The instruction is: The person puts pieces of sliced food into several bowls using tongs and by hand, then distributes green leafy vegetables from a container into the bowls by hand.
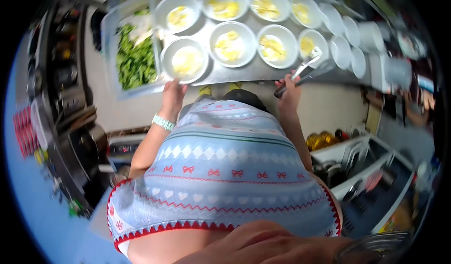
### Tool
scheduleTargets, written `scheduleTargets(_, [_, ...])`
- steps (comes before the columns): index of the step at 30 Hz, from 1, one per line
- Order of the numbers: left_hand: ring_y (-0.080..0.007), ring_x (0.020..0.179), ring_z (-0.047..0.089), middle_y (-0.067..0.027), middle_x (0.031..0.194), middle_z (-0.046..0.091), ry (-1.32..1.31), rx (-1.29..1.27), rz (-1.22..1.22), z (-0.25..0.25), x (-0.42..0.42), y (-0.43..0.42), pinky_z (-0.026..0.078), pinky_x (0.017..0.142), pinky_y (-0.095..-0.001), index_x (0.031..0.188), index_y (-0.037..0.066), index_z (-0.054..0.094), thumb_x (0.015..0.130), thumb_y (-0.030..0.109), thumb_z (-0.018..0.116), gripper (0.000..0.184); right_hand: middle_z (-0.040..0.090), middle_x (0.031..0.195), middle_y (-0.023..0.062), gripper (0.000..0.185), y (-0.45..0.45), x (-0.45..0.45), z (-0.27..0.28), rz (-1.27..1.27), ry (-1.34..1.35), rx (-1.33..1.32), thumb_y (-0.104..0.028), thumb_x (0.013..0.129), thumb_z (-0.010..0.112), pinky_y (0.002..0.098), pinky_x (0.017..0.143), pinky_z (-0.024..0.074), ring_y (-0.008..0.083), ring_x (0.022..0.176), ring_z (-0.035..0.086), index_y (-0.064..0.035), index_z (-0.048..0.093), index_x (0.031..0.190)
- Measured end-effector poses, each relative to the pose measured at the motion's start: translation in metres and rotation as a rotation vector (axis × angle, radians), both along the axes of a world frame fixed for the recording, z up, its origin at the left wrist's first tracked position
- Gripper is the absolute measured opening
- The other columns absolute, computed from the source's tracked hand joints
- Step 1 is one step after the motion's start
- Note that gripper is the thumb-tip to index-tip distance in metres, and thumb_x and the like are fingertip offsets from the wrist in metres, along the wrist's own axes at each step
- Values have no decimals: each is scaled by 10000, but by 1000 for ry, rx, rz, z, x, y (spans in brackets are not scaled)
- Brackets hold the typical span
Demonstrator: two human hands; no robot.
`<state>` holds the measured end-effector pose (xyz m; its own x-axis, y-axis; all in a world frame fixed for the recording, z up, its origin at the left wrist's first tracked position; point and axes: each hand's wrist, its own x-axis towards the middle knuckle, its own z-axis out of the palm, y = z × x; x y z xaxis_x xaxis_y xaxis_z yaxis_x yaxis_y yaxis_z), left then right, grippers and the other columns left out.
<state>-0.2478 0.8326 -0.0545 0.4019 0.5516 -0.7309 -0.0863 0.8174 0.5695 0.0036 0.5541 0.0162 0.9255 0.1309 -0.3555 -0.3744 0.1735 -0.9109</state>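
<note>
My left hand (174, 95) is closed, its fingertips at the near rim of a white bowl (204, 70) holding pale yellow pieces. Gripped in my right hand (290, 92) is a long metal utensil (303, 70) with a dark handle; two shafts show, and I cannot tell whether they are one tool. White stuff clings to its far end, which is over or beside a smaller-looking bowl (324, 38) with yellow contents. Between my hands stand two more bowls, one in the middle (216, 59) and one to its right (277, 31), both with yellow pieces.
A clear tub (109, 59) of chopped green leaves (134, 62) stands at the left. Several more white bowls line the metal counter (230, 75), with a stack (371, 37) farther right. Below right is a shelf unit (361, 149) with utensils. An oven-like appliance (82, 146) is at left.
</note>
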Motion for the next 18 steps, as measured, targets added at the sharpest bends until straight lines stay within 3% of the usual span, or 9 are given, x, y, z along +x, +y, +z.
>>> scheduleTargets(2, [-193,854,609,-25,896,600,-41,-23,-23,-4,-2,3,534,837,-329,1029,92,553,961,184,600,123,555,926,38,282,-7,2,-13,-123,18,-24,-120,923,629,322,626,552,141,734,577,-84,457,1142])
scheduleTargets(6, [-190,826,593,-40,915,595,-38,-221,-152,14,7,5,530,805,-334,1028,103,558,965,282,602,195,532,902,57,336,-25,3,-16,-264,-45,-36,-176,928,620,334,540,525,140,648,545,-47,435,1177])
scheduleTargets(8, [-158,772,573,-44,905,573,10,-204,-490,21,2,8,500,746,-279,1024,76,555,987,273,556,201,537,899,53,296,-30,2,-10,-207,56,60,-285,960,574,312,514,500,140,625,530,-79,430,1117])
scheduleTargets(9, [-123,732,545,-30,873,569,-13,-11,-627,37,11,3,474,682,-248,1032,54,572,989,245,546,198,537,899,53,296,-36,2,-12,-233,51,57,-285,960,574,312,514,500,140,625,530,-79,430,1117])
scheduleTargets(11, [-91,714,512,-11,844,567,10,224,-844,52,25,3,460,676,-239,1024,32,591,1001,218,520,200,542,898,45,347,-46,5,-18,-294,111,221,-400,980,508,309,525,490,144,613,524,-106,426,1147])
scheduleTargets(15, [-96,741,528,-3,812,559,-5,325,-1059,112,104,-21,480,704,-257,974,34,593,1016,233,516,217,553,903,42,375,-68,34,-1,-314,50,383,-460,983,473,330,556,495,152,626,535,-125,433,1147])
scheduleTargets(17, [-98,808,567,-15,887,599,-156,338,-1312,136,169,-60,498,756,-245,1106,15,589,1020,220,511,236,558,972,59,359,-96,60,-6,-380,12,339,-470,969,508,365,628,482,181,712,563,-147,439,1110])
scheduleTargets(18, [-102,856,581,-31,972,603,-204,261,-1309,141,202,-90,507,790,-244,1172,11,563,1019,211,512,258,569,1026,74,404,-112,75,-12,-360,-2,301,-472,962,526,360,625,494,179,716,566,-144,428,1178])
